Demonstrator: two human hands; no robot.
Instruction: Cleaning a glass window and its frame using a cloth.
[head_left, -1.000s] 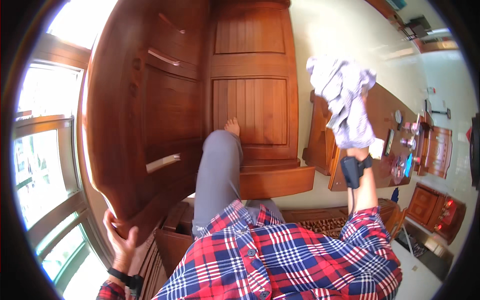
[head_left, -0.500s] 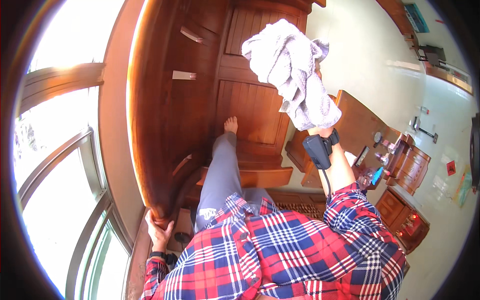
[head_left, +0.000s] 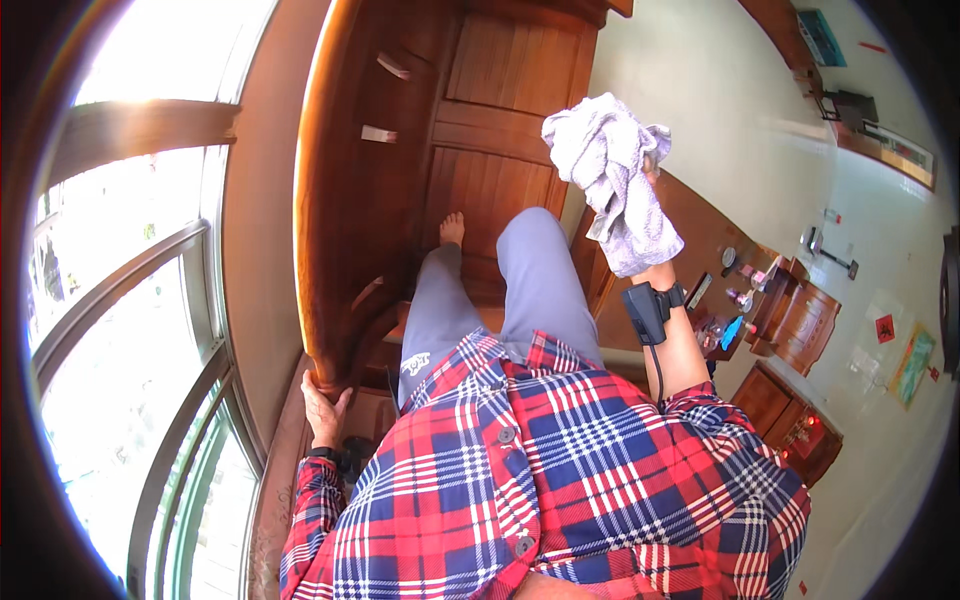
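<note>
Backrest point(head_left: 345, 190) between window point(head_left: 110, 390) and seat point(head_left: 510, 70)

From where I stand, the window lies at the person's far left, then the backrest, with the long seat along its right side. One foot point(head_left: 452, 230) rests on the seat, near the backrest. The left grip point(head_left: 324, 408) is at the backrest's near end. Ahead and right, cloth point(head_left: 612, 170) covers most of the right grip point(head_left: 651, 172). Farther right, small things point(head_left: 733, 333) sit on the tabletop point(head_left: 692, 228); a cabinet point(head_left: 775, 400) stands beyond.

I see a pale lilac cloth point(head_left: 612, 175), v. crumpled & textured, bunched around the R hand point(head_left: 652, 172), covering most of it, folds reaching the wrist. Brown wd. bench point(head_left: 375, 215), glossy, w/ tall slotted back; L hand point(head_left: 322, 410) clasps its near end, remainder stretching ahead of that hand.
</note>
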